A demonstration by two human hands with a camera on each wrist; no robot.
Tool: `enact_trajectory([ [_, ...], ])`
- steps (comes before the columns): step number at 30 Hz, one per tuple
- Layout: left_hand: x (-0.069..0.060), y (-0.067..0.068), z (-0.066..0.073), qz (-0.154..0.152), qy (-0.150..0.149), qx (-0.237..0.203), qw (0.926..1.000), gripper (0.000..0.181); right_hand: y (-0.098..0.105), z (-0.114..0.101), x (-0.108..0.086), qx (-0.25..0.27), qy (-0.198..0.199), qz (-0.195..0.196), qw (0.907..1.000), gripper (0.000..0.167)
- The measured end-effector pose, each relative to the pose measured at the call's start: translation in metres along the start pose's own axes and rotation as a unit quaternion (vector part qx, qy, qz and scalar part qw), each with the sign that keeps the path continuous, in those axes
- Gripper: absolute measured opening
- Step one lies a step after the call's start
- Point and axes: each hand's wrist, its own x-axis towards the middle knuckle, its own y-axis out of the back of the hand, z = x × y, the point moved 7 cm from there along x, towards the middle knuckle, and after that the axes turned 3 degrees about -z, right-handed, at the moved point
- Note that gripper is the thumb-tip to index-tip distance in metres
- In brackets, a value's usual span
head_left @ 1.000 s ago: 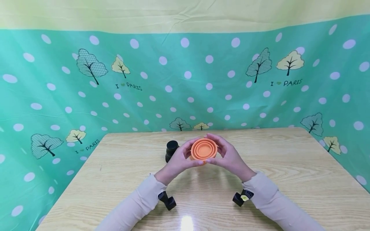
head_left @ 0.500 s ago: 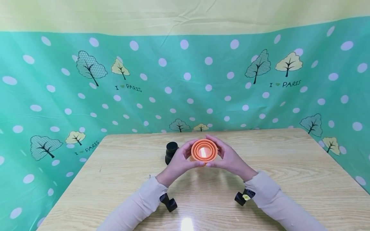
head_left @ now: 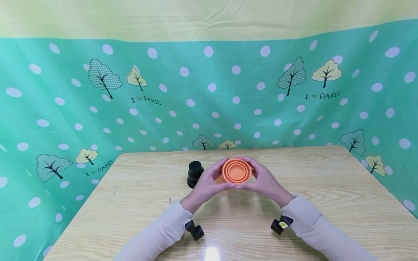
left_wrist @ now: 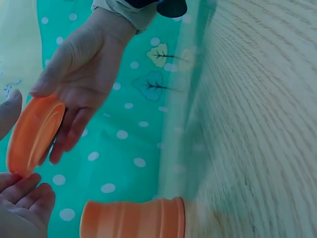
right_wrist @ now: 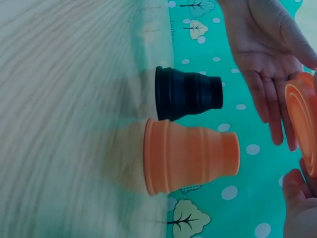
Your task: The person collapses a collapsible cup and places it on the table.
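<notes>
A collapsed orange silicone folding cup is held above the table between both hands, its nested rings facing up toward the head view. My left hand pinches its left side, thumb in front and fingers behind. On the right side, my right hand does the same; the two thumbs nearly meet at the near edge. Below stands a second orange folding cup, extended, wide rim down on the table. In the head view it is mostly hidden behind the held cup and left hand. A black folding cup, also extended and rim down, stands beside it.
The wooden table reaches back to a green dotted curtain that hangs around its sides. Both wrists carry small black cameras on straps, and light sleeves cover the forearms.
Both hands and the held cup have shifted slightly to the right. Its rings tilt a little differently, and the bright glint inside is gone. The standing black cup has stayed put.
</notes>
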Motion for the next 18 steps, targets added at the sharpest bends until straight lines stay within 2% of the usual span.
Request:
enact_trajectory([
  [4,-0.001,0.001,0.012,0.012,-0.012,0.007,0.9998,0.075,0.009,0.006,-0.004,-0.009,-0.004,0.018,0.9998,0.081],
  [9,-0.002,0.007,0.01,0.043,-0.02,0.013,0.9988,0.07,0.024,0.021,-0.01,-0.005,-0.034,0.037,0.9987,0.082],
  [14,-0.001,0.01,0.005,0.058,-0.015,0.012,0.9981,0.068,0.038,0.034,-0.015,0.009,-0.063,0.053,0.9966,0.082],
  [18,0.0,0.013,0.007,0.071,-0.01,0.02,0.9972,0.068,0.047,0.04,-0.018,0.016,-0.075,0.056,0.9954,0.082],
])
